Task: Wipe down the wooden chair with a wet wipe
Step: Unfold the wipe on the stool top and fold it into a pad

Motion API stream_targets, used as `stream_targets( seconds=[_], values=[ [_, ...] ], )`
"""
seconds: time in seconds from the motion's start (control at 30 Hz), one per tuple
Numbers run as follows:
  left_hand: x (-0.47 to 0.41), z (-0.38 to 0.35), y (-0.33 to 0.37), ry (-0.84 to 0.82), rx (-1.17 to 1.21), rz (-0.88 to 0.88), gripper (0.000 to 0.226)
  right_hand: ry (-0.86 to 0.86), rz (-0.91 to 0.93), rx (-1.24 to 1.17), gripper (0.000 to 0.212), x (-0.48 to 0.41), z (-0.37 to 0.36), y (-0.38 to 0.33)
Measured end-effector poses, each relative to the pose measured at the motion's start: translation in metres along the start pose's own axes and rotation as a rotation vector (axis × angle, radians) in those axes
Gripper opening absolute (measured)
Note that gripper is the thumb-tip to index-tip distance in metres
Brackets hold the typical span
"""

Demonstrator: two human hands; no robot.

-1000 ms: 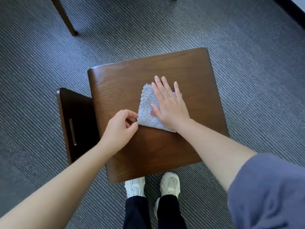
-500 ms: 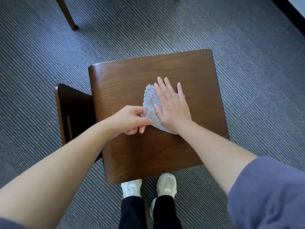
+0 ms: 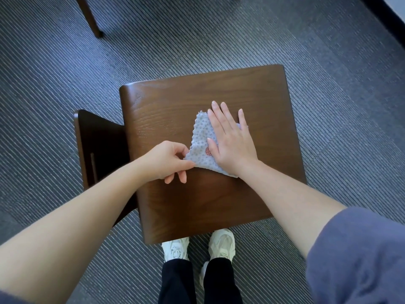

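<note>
Your right hand (image 3: 232, 141) lies flat on the wet wipe (image 3: 200, 137). Its fingers are straight, slightly spread and pointing toward 12 o'clock, pressing the sheet onto the seat of the wooden chair (image 3: 175, 102). The wipe is pale and dotted, with a scalloped edge and a small reddish mark just beside your thumb. It sits a little toward 12 o'clock from the seat's middle, and its uncovered part shows on the 9 o'clock side of your palm.

Your left hand (image 3: 166, 160) reaches in from 8 o'clock and pinches the wipe's 8 o'clock corner between thumb and forefinger. Its other fingers curl down toward the wood.

The chair's dark back panel (image 3: 98, 145), with a narrow slot in it, stands at the seat's 9 o'clock side. Your white sneakers (image 3: 176, 249) and dark trousers (image 3: 177, 281) show just past the seat's 6 o'clock edge. A grey-blue sleeve (image 3: 359, 255) covers your right upper arm at 4 o'clock. The chair stands on striped grey carpet (image 3: 328, 106), and another wooden furniture leg (image 3: 89, 17) stands well apart at 11 o'clock.
</note>
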State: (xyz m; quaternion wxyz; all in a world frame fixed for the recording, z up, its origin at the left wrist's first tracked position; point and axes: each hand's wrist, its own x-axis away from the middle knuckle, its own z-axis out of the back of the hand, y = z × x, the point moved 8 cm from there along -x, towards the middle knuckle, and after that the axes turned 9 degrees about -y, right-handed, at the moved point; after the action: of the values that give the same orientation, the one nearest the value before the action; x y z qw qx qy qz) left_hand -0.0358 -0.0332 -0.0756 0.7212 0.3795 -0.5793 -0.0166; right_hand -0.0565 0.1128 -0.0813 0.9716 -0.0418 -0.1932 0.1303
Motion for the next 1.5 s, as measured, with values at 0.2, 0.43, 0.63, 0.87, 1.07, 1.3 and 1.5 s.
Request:
stream_targets(
  seconds=[0.2,0.43,0.63,0.87,1.07,1.3,1.5],
  values=[
    [0.003,0.007,0.001,0.126,-0.05,-0.069,0.015,-0.012,-0.004,0.013,0.064,0.001,0.001,0.001],
    [0.036,0.018,0.01,0.67,-0.51,-0.13,0.018,-0.035,-0.03,-0.019,0.064,0.002,0.006,0.002],
    [0.012,-0.045,0.03,0.633,-1.05,-0.35,0.068,-0.057,-0.078,-0.014,0.065,0.018,-0.002,0.013],
    [-0.012,-0.035,0.011,0.529,-1.295,-0.252,0.075,-0.058,-0.19,-0.024,0.065,0.028,-0.008,0.022],
    [0.008,-0.004,0.017,0.639,-1.201,-0.152,0.073,-0.088,-0.336,-0.078,0.07,0.06,-0.006,0.027],
    [-0.007,-0.062,0.025,0.698,-0.916,-0.125,0.073,-0.088,-0.071,0.014,0.062,0.048,-0.011,0.024],
    [0.015,-0.034,0.019,0.795,-0.816,-0.046,0.074,0.038,-0.184,-0.178,0.053,0.052,0.014,0.022]
  ],
)
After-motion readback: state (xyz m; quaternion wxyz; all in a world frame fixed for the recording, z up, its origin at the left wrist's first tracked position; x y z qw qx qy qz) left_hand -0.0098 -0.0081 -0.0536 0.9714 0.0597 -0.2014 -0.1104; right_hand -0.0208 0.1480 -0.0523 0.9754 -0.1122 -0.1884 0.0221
